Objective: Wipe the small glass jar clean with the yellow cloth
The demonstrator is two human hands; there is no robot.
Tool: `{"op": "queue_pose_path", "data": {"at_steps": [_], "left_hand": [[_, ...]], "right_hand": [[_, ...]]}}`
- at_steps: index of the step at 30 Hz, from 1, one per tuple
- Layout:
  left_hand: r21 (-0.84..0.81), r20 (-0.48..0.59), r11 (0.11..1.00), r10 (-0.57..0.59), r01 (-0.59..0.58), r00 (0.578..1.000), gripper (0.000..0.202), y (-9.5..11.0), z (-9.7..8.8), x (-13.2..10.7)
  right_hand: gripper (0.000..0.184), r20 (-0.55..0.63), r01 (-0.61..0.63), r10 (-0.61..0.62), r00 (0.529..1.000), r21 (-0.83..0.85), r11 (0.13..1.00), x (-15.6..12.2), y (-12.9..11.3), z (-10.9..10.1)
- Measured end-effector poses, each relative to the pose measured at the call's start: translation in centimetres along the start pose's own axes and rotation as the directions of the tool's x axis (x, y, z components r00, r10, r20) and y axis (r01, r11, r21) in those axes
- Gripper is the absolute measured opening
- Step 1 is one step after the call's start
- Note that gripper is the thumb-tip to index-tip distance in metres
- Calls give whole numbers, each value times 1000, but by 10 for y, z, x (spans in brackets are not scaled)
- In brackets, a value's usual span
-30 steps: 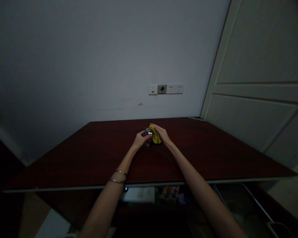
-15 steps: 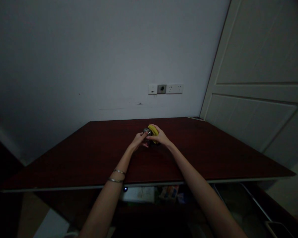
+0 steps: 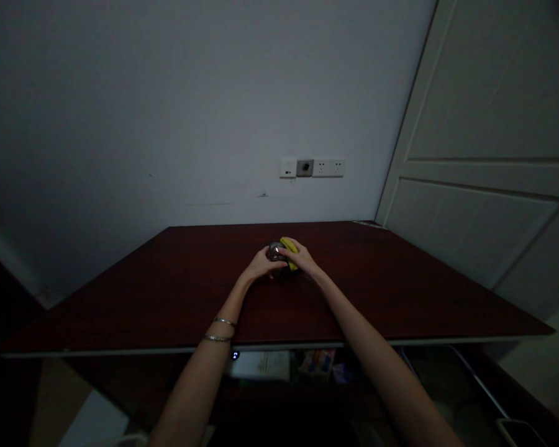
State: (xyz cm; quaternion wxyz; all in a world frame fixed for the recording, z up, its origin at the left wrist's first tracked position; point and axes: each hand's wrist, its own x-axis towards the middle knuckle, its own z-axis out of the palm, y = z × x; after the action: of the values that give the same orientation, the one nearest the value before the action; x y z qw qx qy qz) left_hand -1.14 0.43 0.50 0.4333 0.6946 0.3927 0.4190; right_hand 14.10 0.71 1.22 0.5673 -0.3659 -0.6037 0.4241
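Observation:
Both my hands meet over the middle of a dark red-brown table [image 3: 168, 292]. My left hand [image 3: 259, 266] is closed around a small shiny rounded object [image 3: 275, 251], too dim to name surely. My right hand [image 3: 302, 259] is closed on a yellow cloth [image 3: 289, 248] and presses it against that object's right side. Two thin bangles [image 3: 220, 330] sit on my left wrist. The object's lower part is hidden by my fingers.
A grey wall with a row of sockets [image 3: 312, 167] stands behind the table. A white panelled door [image 3: 484, 155] is at the right. Under the table's front edge lie a white box [image 3: 261, 365] and some packets [image 3: 317, 361].
My hands have sunk slightly toward the tabletop with the object and cloth. My left fingers have wrapped further over the shiny object.

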Motion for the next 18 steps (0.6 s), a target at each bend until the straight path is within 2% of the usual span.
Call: {"op": "queue_pose_path", "data": {"at_steps": [3,6,10,15,18], "left_hand": [[10,-56,995,100,-100,993,70,2,2,1],[44,-103,976,217,-214,971,70,3,5,3],[72,-142,973,228,-220,963,79,-2,5,5],[118,-124,963,255,-241,959,82,-11,5,7],[122,-148,959,274,-257,950,86,-14,7,9]], "right_hand": [[49,19,78,-77,997,-47,996,2,0,-2],[42,-9,155,-156,988,-82,985,2,-1,-2],[36,-51,242,-249,967,-109,964,0,-3,0],[25,25,374,-377,926,-199,906,-6,-3,0],[25,19,393,-398,917,-203,897,-4,-3,-1]]}}
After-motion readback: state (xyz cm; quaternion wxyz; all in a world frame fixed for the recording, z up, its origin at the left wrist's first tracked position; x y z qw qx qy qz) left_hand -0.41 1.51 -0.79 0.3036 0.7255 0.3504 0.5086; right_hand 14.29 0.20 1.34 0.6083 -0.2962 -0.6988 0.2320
